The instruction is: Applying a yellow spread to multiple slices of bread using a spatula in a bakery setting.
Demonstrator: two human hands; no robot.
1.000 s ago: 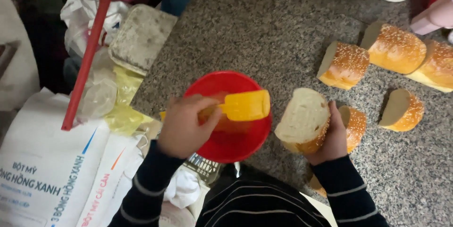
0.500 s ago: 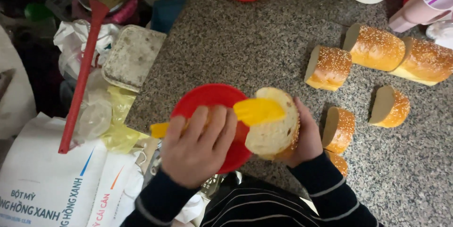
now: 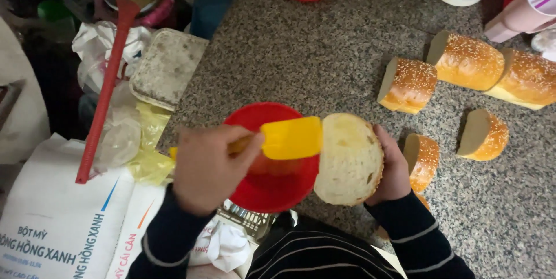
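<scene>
A cut bread piece [image 3: 349, 159] is sitting cupped in the right hand [image 3: 394, 169], crumb side up, beside a red bowl [image 3: 272, 183]. The left hand [image 3: 205, 166] is gripping one yellow spatula [image 3: 289, 138] over the bowl, its blade touching the bread's edge. Five more sesame bread pieces [image 3: 408, 85] are lying on the granite counter [image 3: 301, 59].

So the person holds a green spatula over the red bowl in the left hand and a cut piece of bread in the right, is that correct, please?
Not quite: the spatula is yellow, not green, as the head view shows. The left hand does hold it over the red bowl, and the right hand holds the cut bread.
</scene>
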